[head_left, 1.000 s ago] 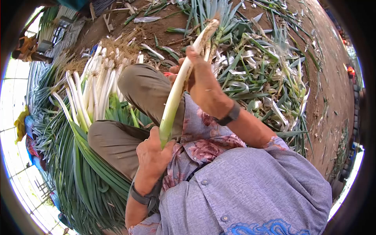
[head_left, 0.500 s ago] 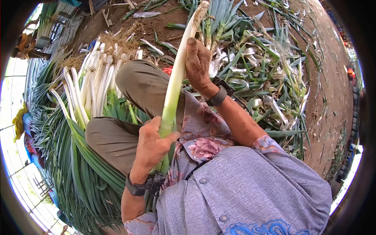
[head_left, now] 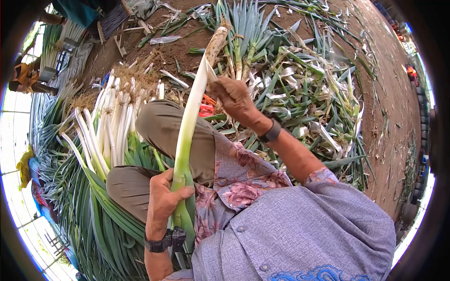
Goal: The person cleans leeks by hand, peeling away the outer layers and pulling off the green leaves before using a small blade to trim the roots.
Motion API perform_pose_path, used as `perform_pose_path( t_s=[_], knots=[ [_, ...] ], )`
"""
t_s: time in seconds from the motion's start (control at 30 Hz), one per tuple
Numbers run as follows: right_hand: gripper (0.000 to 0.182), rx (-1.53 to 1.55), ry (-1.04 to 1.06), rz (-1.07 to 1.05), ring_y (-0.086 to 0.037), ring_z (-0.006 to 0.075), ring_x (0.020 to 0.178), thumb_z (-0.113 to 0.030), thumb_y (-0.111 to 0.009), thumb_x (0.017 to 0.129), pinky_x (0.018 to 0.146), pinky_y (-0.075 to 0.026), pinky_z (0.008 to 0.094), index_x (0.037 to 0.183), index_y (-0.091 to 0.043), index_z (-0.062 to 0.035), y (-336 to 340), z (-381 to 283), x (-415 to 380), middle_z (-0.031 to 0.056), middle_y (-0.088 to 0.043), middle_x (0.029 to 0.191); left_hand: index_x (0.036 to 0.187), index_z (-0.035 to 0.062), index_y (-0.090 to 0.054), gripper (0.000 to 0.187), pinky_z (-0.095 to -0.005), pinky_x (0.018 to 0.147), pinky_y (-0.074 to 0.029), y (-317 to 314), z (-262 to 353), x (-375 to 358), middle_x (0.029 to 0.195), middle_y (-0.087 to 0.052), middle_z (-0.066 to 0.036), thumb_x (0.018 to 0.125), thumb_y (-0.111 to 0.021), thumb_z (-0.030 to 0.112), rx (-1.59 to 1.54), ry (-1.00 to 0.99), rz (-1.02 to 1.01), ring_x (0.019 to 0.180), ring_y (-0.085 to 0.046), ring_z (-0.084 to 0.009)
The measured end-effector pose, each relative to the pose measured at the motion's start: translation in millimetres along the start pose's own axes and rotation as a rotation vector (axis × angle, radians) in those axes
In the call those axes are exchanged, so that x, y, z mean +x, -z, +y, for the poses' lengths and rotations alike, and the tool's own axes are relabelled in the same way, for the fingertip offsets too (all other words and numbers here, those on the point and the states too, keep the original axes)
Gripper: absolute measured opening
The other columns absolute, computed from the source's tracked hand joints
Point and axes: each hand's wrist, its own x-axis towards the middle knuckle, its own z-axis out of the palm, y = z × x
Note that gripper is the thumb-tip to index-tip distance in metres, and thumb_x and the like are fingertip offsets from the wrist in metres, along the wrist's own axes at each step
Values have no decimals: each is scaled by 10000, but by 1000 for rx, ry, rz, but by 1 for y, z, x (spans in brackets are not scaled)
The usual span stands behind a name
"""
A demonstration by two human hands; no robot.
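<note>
A long leek (head_left: 188, 119) slants up across my lap, its white shaft toward the top and its green leaves near my shirt. My left hand (head_left: 161, 199) is wrapped round its green lower part, thumb across the front. Near the top, my right hand (head_left: 234, 99) pinches a strip of the leek's outer layer (head_left: 211, 71), which stands away from the shaft. Above that point the leek's end is brown and soil-stained. My fingertips on the strip are partly hidden.
Left of my knees lies a heap of leeks (head_left: 110, 124) with white shafts and roots. Peeled leaf scraps (head_left: 304, 100) are piled at right on the brown soil (head_left: 386, 93). More leeks (head_left: 246, 35) lie at the top. Something red (head_left: 206, 108) shows behind my knee.
My right hand has come down and now pulls a strip of outer layer away from the shaft. The leek and my left hand have shifted left and lower in view.
</note>
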Motion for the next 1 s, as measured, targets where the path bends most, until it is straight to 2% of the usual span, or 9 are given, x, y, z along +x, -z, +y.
perform_pose_path(
  t_s=[0.37,0.43,0.53,0.6,0.63,0.67,0.83,0.93,1.0],
  knots=[
    [98,-1508,328,-173,-611,277,498,-112,-579,845,455,-492,368,918,-604,-52,289,171,82,131,-601,586,900,-36,-647,270,-235,620,-456,6,-3,-46,747,-623,-19,651,-718,40,62,207,-78,673,-558,-84],
    [211,-1615,-306,-144,-673,293,704,-137,-605,823,613,-545,366,1009,-611,-36,325,119,89,155,-683,823,905,-32,-649,276,-230,618,-452,12,-6,-56,742,-619,-16,650,-719,43,-33,247,-42,671,-554,-81],
    [340,-1484,-380,-380,-648,282,987,-196,-643,810,832,-523,380,1109,-603,-38,315,105,59,151,-664,1074,893,-33,-641,273,-233,614,-449,16,-13,-48,742,-617,-12,650,-724,60,45,180,6,662,-548,-85],
    [594,-1385,-489,-502,-586,277,1120,-473,-649,827,961,-455,376,1227,-568,-41,270,102,45,140,-622,1198,887,-36,-635,275,-241,610,-450,15,-16,-40,733,-616,-18,650,-726,69,112,131,31,654,-547,-92],
    [697,-1270,-223,-336,-620,307,1043,-590,-579,855,862,-514,403,1275,-521,-37,252,139,17,154,-643,1119,884,-37,-632,275,-247,607,-451,13,-17,-38,724,-615,-24,651,-726,74,155,119,47,649,-546,-96],
    [729,-599,-850,-551,-653,284,953,-624,-535,868,780,-555,386,1287,-509,-27,216,102,39,121,-661,1083,882,-37,-628,275,-252,605,-452,11,-16,-38,715,-614,-29,652,-726,79,200,113,61,644,-546,-100],
    [467,737,-1084,12,-572,156,482,-461,-601,906,449,-500,278,841,-629,0,73,41,16,81,-642,709,859,-34,-617,281,-255,591,-443,-8,-2,-39,697,-598,-25,643,-729,106,444,55,91,635,-531,-96],
    [369,185,-631,238,-437,115,432,-296,-565,930,408,-392,288,649,-544,-58,43,51,19,3,-521,552,883,-37,-621,293,-267,604,-456,-14,1,-44,695,-608,-44,652,-735,102,534,85,117,643,-543,-104],
    [329,-423,190,408,-411,95,414,-246,-546,936,394,-359,274,639,-520,-104,54,83,40,-3,-473,497,907,-39,-628,300,-275,617,-468,-12,-3,-48,702,-618,-55,663,-738,95,470,109,91,652,-554,-109]
  ],
)
